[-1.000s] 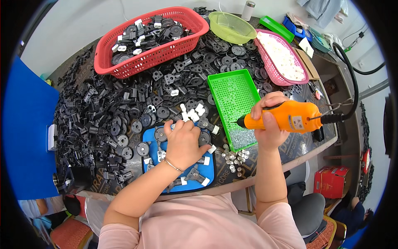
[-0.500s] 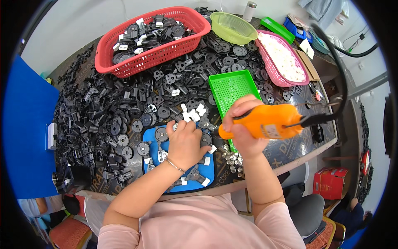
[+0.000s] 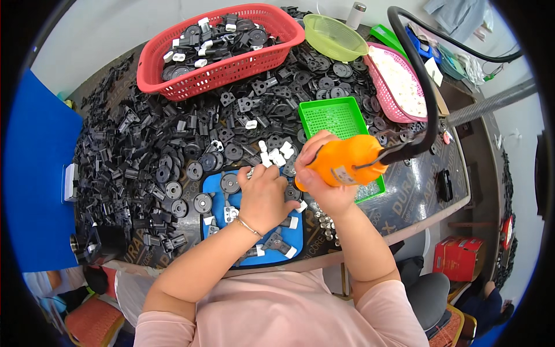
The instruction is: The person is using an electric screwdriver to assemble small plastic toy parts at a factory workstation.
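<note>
My right hand (image 3: 325, 184) is wrapped round an orange electric screwdriver (image 3: 351, 159); its nose points left, close to the fingers of my left hand, and the bit is hidden. My left hand (image 3: 263, 198) lies curled over the blue mat (image 3: 277, 236), its thumb beside a black round part (image 3: 293, 192). Whatever sits under its fingers is covered by the hand. Around it on the mat are black plastic parts with white ends, such as one near the front edge (image 3: 278, 244). Small white pieces (image 3: 276, 155) lie just beyond my fingertips.
Loose black parts (image 3: 139, 130) heap across the table's left and back. A red basket (image 3: 225, 68) of parts stands behind them. To the right are a green tray (image 3: 329, 115), a pink basket (image 3: 399, 84) of white pieces, a yellow-green bowl (image 3: 335, 37) and small metal pieces (image 3: 327, 225). A black cable (image 3: 428, 98) arches overhead.
My right hand has brought the screwdriver left, closer to my left hand, and its cable has swung left. My left hand stays on the mat. The whole view has shifted slightly.
</note>
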Demonstrator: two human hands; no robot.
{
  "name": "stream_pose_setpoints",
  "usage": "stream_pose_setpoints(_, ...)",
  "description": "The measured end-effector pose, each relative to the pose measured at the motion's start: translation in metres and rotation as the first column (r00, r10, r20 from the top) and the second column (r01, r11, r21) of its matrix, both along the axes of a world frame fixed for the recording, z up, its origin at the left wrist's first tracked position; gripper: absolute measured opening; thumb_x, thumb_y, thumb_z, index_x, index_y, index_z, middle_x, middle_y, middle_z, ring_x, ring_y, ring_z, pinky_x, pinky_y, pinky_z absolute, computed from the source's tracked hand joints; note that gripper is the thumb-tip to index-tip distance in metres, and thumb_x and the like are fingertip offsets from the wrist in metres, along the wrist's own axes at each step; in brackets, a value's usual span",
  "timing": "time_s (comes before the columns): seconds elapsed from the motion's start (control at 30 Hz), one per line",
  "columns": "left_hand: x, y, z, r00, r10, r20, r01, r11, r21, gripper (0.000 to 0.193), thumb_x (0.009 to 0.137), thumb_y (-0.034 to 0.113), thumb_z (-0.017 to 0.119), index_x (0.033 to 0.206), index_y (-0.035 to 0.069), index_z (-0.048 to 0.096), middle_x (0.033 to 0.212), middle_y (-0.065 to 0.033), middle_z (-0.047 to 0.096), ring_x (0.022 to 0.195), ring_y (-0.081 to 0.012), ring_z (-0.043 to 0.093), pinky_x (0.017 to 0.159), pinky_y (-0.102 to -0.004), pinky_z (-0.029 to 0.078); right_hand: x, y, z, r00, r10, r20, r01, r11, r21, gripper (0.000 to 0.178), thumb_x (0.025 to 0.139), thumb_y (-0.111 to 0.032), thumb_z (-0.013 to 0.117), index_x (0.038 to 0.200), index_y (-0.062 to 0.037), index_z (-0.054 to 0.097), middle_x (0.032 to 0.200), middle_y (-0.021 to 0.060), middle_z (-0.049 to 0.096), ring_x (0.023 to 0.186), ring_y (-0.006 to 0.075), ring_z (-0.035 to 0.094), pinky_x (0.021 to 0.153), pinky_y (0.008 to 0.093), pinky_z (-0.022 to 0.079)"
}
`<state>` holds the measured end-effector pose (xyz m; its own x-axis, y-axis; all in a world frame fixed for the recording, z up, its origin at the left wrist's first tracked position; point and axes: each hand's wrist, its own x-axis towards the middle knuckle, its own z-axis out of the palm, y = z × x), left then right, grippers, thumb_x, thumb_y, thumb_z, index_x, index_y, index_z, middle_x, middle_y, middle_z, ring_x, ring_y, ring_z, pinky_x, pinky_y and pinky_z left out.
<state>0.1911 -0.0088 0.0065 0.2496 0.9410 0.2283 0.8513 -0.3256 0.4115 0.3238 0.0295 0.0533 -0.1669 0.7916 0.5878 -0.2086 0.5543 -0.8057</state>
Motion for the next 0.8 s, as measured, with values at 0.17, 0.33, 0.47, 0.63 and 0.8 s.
stream_pose_setpoints(0.17,0.003,0.001,-0.003,0.999,0.034,-0.017,-0.034,0.999,0.002,0.034,0.054,0.035,0.082,0.072,0.011,0.066,0.086,-0.0015,0.053,0.095,-0.0207,0.048,0.091,-0.0478,0.027,-0.007,-0.002,-0.005,0.998,0.047,0.043,-0.046,0.999,-0.022,0.021,0.07,0.005,0.064,0.088,-0.0008,0.053,0.088,0.0096,0.05,0.072,0.0147,0.053,0.064,0.0253,0.046)
stream_pose_setpoints(0.33,0.002,0.001,-0.005,0.998,0.059,0.019,-0.059,0.998,-0.019,0.033,0.055,0.035,0.081,0.074,0.011,0.067,0.086,-0.0012,0.054,0.096,-0.0207,0.049,0.091,-0.0484,0.028,-0.006,0.003,0.004,0.98,0.201,-0.009,-0.201,0.976,-0.085,0.021,0.069,0.005,0.065,0.086,-0.0009,0.055,0.089,0.0101,0.051,0.075,0.0147,0.053,0.064,0.0251,0.046)
stream_pose_setpoints(0.47,-0.004,-0.005,0.006,0.999,0.027,-0.033,-0.03,0.995,-0.095,0.034,0.058,0.037,0.08,0.076,0.01,0.069,0.087,-0.0024,0.056,0.098,-0.0204,0.05,0.09,-0.0498,0.029,0.003,0.016,0.008,0.97,0.236,-0.052,-0.236,0.972,-0.005,0.031,0.066,-0.007,0.076,0.086,-0.0046,0.053,0.086,0.0083,0.051,0.073,0.0169,0.055,0.062,0.0264,0.048)
stream_pose_setpoints(0.63,-0.005,-0.011,0.004,1.0,0.0,-0.01,0.0,1.0,-0.008,0.044,0.06,0.043,0.078,0.085,0.009,0.067,0.094,-0.004,0.055,0.1,-0.0225,0.049,0.093,-0.0496,0.029,0.031,0.006,0.04,0.943,0.117,-0.312,-0.115,0.993,0.023,0.029,0.079,-0.02,0.064,0.096,-0.0033,0.048,0.09,0.0092,0.044,0.065,0.0166,0.048,0.058,0.0271,0.041)
stream_pose_setpoints(0.8,-0.076,-0.013,0.029,0.991,0.135,-0.022,-0.132,0.987,0.094,0.039,0.066,0.038,0.076,0.096,0.015,0.067,0.093,-0.0033,0.056,0.099,-0.0234,0.05,0.091,-0.0466,0.029,0.052,-0.002,0.028,0.955,0.063,-0.29,-0.073,0.997,-0.023,0.025,0.082,-0.018,0.06,0.097,-0.002,0.049,0.091,0.0083,0.044,0.067,0.0157,0.048,0.061,0.0273,0.041)
